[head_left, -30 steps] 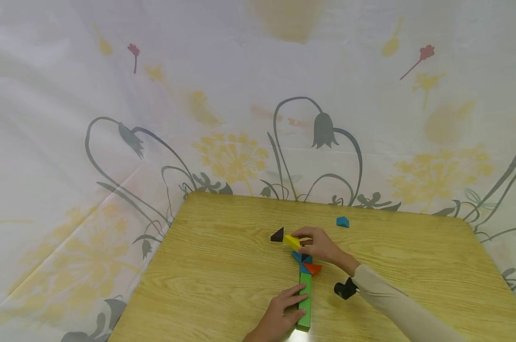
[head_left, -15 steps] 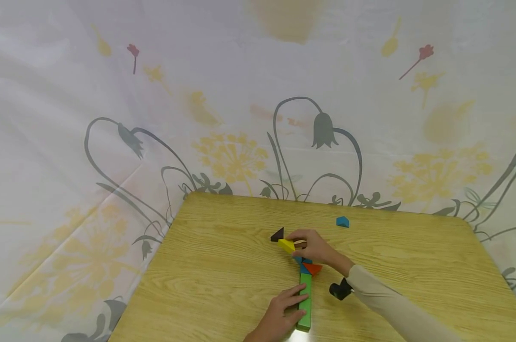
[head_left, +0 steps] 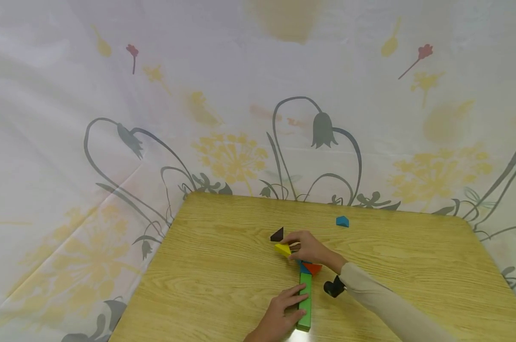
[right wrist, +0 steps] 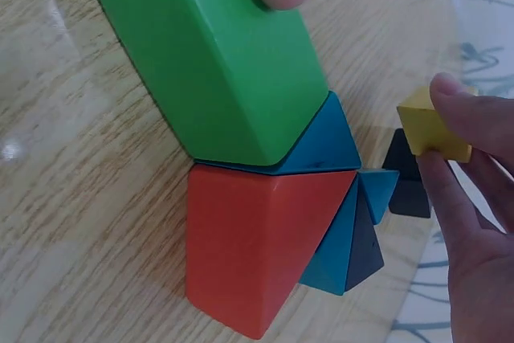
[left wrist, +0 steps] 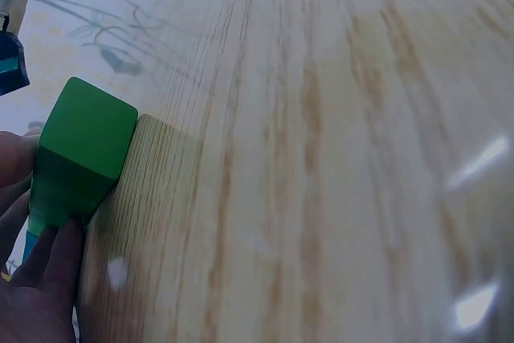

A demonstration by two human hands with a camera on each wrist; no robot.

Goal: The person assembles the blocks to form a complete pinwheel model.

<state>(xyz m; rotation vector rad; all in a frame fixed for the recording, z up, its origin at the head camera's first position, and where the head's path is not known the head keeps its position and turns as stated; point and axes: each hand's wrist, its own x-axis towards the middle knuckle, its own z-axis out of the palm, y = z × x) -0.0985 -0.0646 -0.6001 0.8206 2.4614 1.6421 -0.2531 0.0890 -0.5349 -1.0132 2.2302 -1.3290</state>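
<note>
My left hand (head_left: 279,308) rests its fingertips on a long green block (head_left: 304,280) lying on the table. In the left wrist view, fingers (left wrist: 64,255) lie against its side. My right hand (head_left: 309,248) pinches a yellow triangular block (head_left: 282,249) between thumb and fingers, just in front of a black triangular block (head_left: 277,234). At the green block's far end, a red block (right wrist: 233,238) and several blue wedges, including a blue block (right wrist: 325,138), lie in a touching group. Another dark wedge (right wrist: 365,251) stands among them, partly hidden by my right hand in the head view.
A separate blue block (head_left: 342,222) lies near the table's back edge. A wood-grain table (head_left: 206,266) spreads beneath, with a flower-printed white sheet (head_left: 241,71) hanging behind. A black wrist camera (head_left: 334,287) hangs below my right sleeve.
My right hand has moved left and slightly nearer, carrying the yellow block from beside the black block to in front of it. The left hand and green block stay put.
</note>
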